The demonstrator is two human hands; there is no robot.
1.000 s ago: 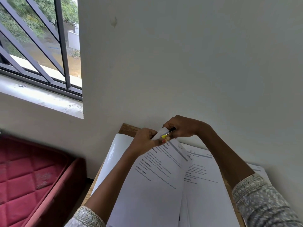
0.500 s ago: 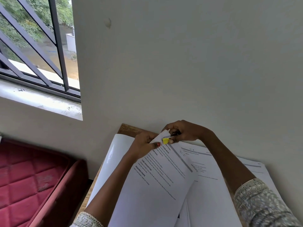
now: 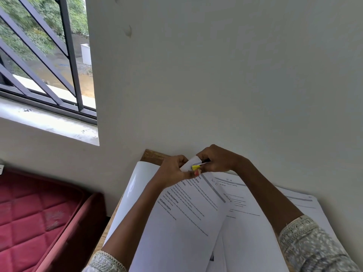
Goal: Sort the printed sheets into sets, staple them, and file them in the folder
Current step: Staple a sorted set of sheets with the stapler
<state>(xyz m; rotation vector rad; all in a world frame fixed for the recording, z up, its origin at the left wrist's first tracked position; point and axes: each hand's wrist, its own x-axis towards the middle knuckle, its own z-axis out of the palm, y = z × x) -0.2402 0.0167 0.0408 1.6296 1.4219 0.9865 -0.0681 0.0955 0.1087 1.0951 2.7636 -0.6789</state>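
Note:
A set of printed sheets [image 3: 188, 216] is raised at a tilt above the table. My left hand [image 3: 173, 171] pinches its top corner, which is folded up. My right hand [image 3: 218, 160] grips a small stapler [image 3: 199, 165] with a yellow tip, its jaws set over that corner. More printed sheets [image 3: 253, 209] lie flat underneath and to the right. A glossy white folder [image 3: 133, 189] lies at the left of the table under my left forearm.
The wooden table [image 3: 152, 155] is pushed against a plain wall [image 3: 216, 85]. A red quilted mattress [image 3: 35, 216] lies left of the table. A barred window [image 3: 43, 55] with a sill is at upper left.
The hands stay together at the corner of the sheets; the stapler stays on the corner and the held set has shifted only slightly. The view has drifted a little.

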